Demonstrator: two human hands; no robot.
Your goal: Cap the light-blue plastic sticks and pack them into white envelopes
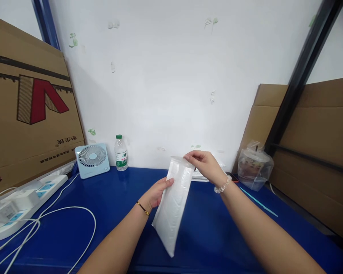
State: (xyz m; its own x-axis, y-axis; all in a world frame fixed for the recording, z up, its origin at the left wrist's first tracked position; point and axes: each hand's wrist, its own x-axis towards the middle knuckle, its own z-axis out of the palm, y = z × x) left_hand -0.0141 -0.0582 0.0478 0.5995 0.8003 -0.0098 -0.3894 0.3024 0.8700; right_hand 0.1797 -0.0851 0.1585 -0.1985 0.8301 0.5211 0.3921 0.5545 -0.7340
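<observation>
A white padded mailer envelope (173, 207) hangs at a tilt above the blue table, held between my two hands. My left hand (159, 191) grips its left edge, with the thumb lying on the front face and the other fingers behind it. At the envelope's upper right corner, my right hand (201, 161) pinches the top edge between thumb and fingers. Whether anything is inside the envelope cannot be seen. Behind my right hand lies a stack of white papers or envelopes (200, 176), partly covered.
On the blue table (117, 228) stand a light-blue fan (93, 158) and a water bottle (121, 154). A white power strip (31, 203) with loose cables lies at left. To the right are a bagged drink cup (254, 165) and a thin light-blue stick (258, 201). Cardboard flanks both sides.
</observation>
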